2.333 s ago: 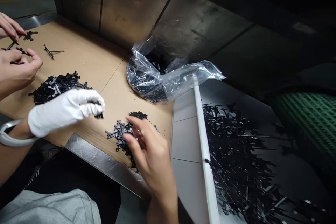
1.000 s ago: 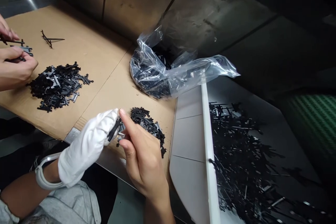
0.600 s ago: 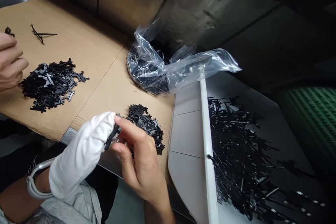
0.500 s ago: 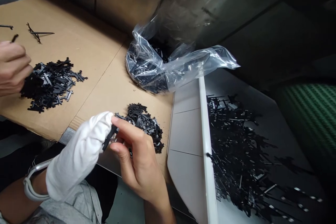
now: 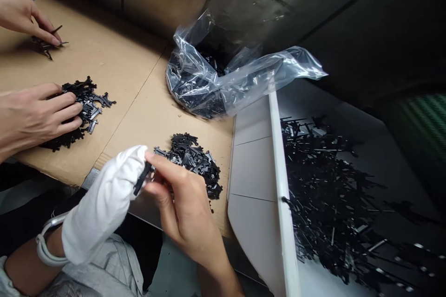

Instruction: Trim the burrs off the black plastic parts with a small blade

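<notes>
Left hand [image 5: 101, 206], gloved, clamped on black part [image 5: 142, 180], 8 o'clock in view; right hand [image 5: 190, 213] meets it there, grip can't tell. This piece looks mid-handling. Unhandled or finished, can't tell: loose pile [image 5: 195, 158] on bench [image 5: 128, 62] at 2 o'clock from it, white bin's [image 5: 256, 216] heap [image 5: 324, 195] at 3.

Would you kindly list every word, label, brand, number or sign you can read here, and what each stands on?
None: no readable text shows.
Clear plastic bag, flat brown cardboard sheet, white-walled bin: no lettering visible.
Small black plastic part in the white-gloved left hand: too small to tell whether it is marked.
</notes>
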The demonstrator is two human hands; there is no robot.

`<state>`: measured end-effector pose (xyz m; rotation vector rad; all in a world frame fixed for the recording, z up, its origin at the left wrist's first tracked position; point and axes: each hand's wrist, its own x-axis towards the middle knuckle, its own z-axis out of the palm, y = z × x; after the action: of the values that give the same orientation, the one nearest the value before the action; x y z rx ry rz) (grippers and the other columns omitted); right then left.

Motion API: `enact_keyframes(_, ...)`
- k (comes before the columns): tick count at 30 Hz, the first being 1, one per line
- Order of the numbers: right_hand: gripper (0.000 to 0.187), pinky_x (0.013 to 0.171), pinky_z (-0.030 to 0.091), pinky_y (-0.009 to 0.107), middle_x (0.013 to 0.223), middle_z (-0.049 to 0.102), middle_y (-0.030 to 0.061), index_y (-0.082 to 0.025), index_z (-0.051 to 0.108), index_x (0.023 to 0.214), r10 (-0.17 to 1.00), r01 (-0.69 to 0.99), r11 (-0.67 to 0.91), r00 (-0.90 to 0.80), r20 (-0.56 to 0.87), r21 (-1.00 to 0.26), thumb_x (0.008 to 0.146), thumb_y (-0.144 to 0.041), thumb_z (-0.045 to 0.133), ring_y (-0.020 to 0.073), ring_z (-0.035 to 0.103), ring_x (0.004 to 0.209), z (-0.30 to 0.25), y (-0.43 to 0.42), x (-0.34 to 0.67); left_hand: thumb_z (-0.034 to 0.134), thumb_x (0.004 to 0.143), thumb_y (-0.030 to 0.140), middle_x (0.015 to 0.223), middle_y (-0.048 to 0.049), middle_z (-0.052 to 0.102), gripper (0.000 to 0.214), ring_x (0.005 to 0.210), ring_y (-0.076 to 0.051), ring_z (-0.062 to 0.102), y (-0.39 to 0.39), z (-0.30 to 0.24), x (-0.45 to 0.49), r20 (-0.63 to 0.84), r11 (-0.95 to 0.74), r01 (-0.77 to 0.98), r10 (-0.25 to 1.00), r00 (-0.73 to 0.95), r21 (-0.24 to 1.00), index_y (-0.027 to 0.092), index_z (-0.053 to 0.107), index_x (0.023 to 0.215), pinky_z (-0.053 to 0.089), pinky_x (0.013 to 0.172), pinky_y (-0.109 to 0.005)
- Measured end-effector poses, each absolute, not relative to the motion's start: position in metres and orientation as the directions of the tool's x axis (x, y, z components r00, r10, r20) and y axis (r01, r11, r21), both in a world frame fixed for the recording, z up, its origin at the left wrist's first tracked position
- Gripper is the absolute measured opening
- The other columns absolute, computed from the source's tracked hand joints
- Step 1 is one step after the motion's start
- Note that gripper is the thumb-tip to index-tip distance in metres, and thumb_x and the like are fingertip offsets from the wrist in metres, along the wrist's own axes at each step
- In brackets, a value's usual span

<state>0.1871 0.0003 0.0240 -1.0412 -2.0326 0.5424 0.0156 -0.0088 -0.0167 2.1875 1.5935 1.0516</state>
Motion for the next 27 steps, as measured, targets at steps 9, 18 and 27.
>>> enact_keyframes(9, 0.032, 0.065, 0.059, 0.026, 0.113, 0.071, 0.0051, -0.027, 0.048, 0.137, 0.834, 0.282, 0.518, -0.374, 0.405, -0.807, 0.110, -0.042, 0.040, 0.0147, 0.071, 0.082, 0.023, 0.006, 0.191, 0.042, 0.103, 0.025, 0.135, -0.0020, 0.070, 0.043, 0.120, -0.019, 0.071, -0.013, -0.020, 0.014, 0.441, -0.444, 0.662, 0.878, 0.187, 0.604, 0.032, 0.042, 0.145, 0.061, 0.103, -0.031)
enact_keyframes(18, 0.018, 0.069, 0.054, 0.031, 0.096, 0.061, 0.0014, -0.029, 0.043, 0.121, 0.897, 0.208, 0.389, -0.308, 0.317, -0.897, 0.109, -0.041, 0.038, 0.0160, 0.062, 0.080, 0.014, -0.001, 0.189, 0.033, 0.106, 0.017, 0.111, -0.0114, 0.077, 0.029, 0.104, -0.018, 0.076, -0.007, 0.006, 0.027, 0.573, -0.509, 0.755, 0.790, 0.218, 0.414, 0.016, 0.055, 0.125, 0.064, 0.093, -0.027)
enact_keyframes(27, 0.017, 0.054, 0.053, 0.022, 0.088, 0.062, -0.0019, -0.030, 0.049, 0.120, 0.839, 0.029, 0.495, -0.278, 0.468, -0.869, 0.106, -0.021, 0.051, 0.0103, 0.061, 0.064, 0.007, 0.003, 0.182, 0.040, 0.103, 0.014, 0.097, -0.0129, 0.077, 0.023, 0.091, -0.020, 0.078, 0.002, 0.010, 0.022, 0.636, -0.517, 0.807, 0.731, 0.245, 0.284, 0.011, 0.059, 0.115, 0.066, 0.085, -0.027)
